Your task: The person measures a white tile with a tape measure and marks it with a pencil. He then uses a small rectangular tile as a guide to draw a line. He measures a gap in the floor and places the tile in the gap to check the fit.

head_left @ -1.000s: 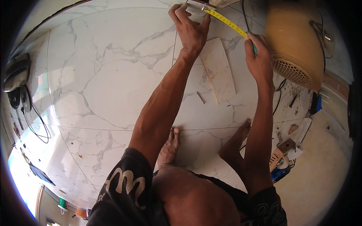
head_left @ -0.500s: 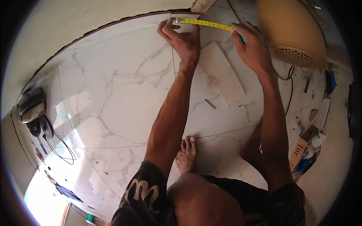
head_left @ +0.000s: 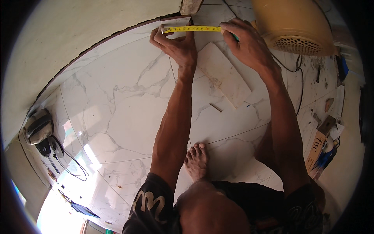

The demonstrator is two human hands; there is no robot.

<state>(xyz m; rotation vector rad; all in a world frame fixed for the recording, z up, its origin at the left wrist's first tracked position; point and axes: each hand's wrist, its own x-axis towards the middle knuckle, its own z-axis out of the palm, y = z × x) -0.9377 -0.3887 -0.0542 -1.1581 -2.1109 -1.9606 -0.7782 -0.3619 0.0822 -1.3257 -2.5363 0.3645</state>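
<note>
step in hand: a yellow tape blade [head_left: 198, 28] stretches left to right before a short tile strip [head_left: 177, 20] at the foot of the far wall [head_left: 97, 31], apparently for a measurement.
left hand: fingers and thumb spread along the strip, fingertips at the blade's hook end, thumb near the strip's right end; exact grip cannot be told.
right hand [head_left: 247, 43]: closed around a mostly hidden green tape case [head_left: 235, 37], thumb and forefinger at the blade's mouth.
next move: a sound reading would seem to call for a straight blade and a hook lined up with the strip's left end.
strip edges: skirting on the left, a wooden post [head_left: 191, 7] just beyond on the far side.
tight side: a tan housing [head_left: 292, 19] crowds the right hand; a black cord [head_left: 302, 85] trails nearer.
open room: broad floor [head_left: 128, 97] left of the left forearm; a loose tile piece [head_left: 224, 74] lies between the forearms.
</note>
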